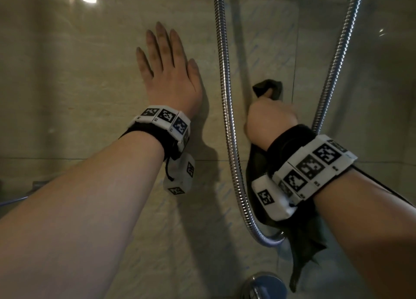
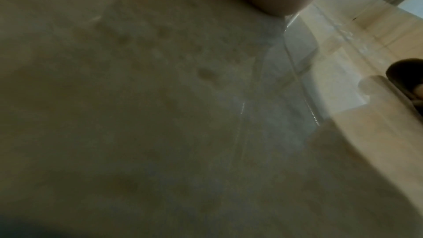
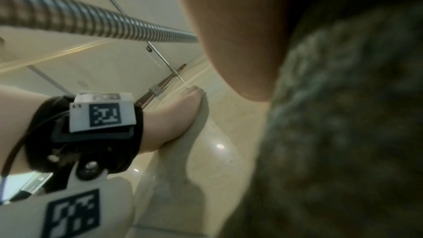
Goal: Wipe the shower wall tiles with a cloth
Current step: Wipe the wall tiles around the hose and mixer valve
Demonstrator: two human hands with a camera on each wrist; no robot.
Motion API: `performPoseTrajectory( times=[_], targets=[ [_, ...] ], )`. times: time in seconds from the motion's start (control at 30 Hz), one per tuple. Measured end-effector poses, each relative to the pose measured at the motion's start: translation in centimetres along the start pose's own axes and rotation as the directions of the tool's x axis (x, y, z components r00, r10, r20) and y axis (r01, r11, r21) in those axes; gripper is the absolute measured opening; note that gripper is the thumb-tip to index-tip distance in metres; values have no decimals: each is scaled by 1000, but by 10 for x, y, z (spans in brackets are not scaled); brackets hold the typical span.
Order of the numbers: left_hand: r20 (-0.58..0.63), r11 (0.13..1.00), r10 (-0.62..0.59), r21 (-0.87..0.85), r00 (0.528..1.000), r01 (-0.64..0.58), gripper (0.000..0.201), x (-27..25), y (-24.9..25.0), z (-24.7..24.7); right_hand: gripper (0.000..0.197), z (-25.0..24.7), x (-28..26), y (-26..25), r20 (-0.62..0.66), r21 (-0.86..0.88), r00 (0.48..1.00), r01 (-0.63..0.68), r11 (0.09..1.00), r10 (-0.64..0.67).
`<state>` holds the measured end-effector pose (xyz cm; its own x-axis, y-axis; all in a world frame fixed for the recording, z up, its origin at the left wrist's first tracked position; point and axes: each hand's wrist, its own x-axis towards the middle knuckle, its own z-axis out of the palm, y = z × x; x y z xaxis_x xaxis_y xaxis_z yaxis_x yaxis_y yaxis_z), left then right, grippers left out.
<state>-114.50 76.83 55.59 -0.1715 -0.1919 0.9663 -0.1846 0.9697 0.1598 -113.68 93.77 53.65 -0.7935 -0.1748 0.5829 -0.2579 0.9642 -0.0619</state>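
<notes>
While the right hand fists a dark green cloth against the beige stone-look wall tiles, tail hanging below the wrist, and the left hand braces flat, fingers straight, wiping looks mid-stroke; next pass needs pressure, avoiding the ribbed metal shower hose just left of the grip.

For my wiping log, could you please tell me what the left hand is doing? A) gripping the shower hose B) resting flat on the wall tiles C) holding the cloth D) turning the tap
B: the left hand lies with straight fingers against the wall tiles, while the right hand grips the cloth.
</notes>
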Motion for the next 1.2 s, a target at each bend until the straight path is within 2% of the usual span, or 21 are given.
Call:
performPoseTrajectory(
  times=[0.17, 0.37, 0.5, 0.7, 0.8, 0.97, 1.07, 1.2],
  targets=[
    [26, 1000, 11, -21, 1000, -10, 61, 1, -2, -2, 77, -11, 14, 2, -46, 84, 997, -53, 995, 57],
    [1, 1000, -1, -26, 1000, 1, 61, 0, 0, -1, 76, -27, 24, 23, -89, 68, 984, -151, 986, 157],
    [5, 1000, -1, -13, 1000, 1, 61, 0, 0, -1, 73, -20, 14, 24, -63, 41, 987, -148, 988, 151],
    [4, 1000, -2, -12, 1000, 2, 61, 0, 1, -2, 73, -9, 12, 12, -53, 99, 993, -103, 990, 108],
    [16, 1000, -1, -22, 1000, 1, 61, 1, -1, -2, 78, -20, 23, 18, -68, 96, 988, -133, 986, 139],
    [7, 1000, 2, -31, 1000, -2, 61, 1, -1, -2, 74, -30, 27, 29, -117, 90, 975, -181, 979, 191],
    [9, 1000, -2, -30, 1000, 3, 61, 1, -1, -1, 72, -23, 18, 22, -126, 51, 981, -144, 988, 150],
    [9, 1000, -1, -17, 1000, 1, 61, 1, 0, 0, 68, -3, 2, 4, -135, -8, 991, -12, 1000, 11]
  ],
)
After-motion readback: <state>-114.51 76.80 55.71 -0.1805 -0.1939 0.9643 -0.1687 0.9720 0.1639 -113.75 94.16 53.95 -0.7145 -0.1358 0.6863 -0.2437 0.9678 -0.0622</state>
